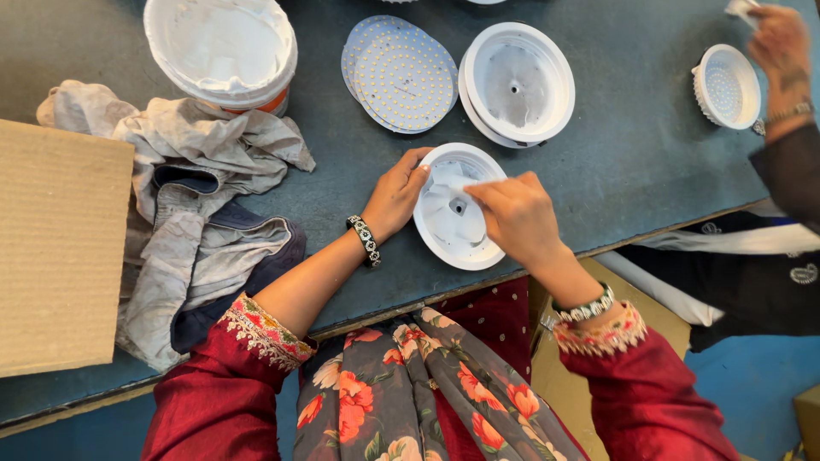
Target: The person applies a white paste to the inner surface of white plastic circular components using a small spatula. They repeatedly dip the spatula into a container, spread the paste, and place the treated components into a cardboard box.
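Left hand cupped against the rim of a round white housing, fingers curled over its upper left edge; right hand above the housing's bowl, fingertips pinched together and pressed down into it, though what they pinch cannot be made out. Housing is smooth moulded plastic, shallow dish shape with a small centre hole, smeared inside with white paste; it lies flat near the front edge of a dark blue-grey table with a matte, slightly scuffed surface. Just behind it, a second, larger housing of the same form, and beside that a stack of thin round discs dotted with a grid of tiny yellow points. Further back left, a tub coated with white paste, orange band at its base. Crumpled grey rags, soft and stained, lie left of the hands, next to a flat corrugated cardboard sheet. Far right, another person's hand hovers near a small ribbed white fitting.
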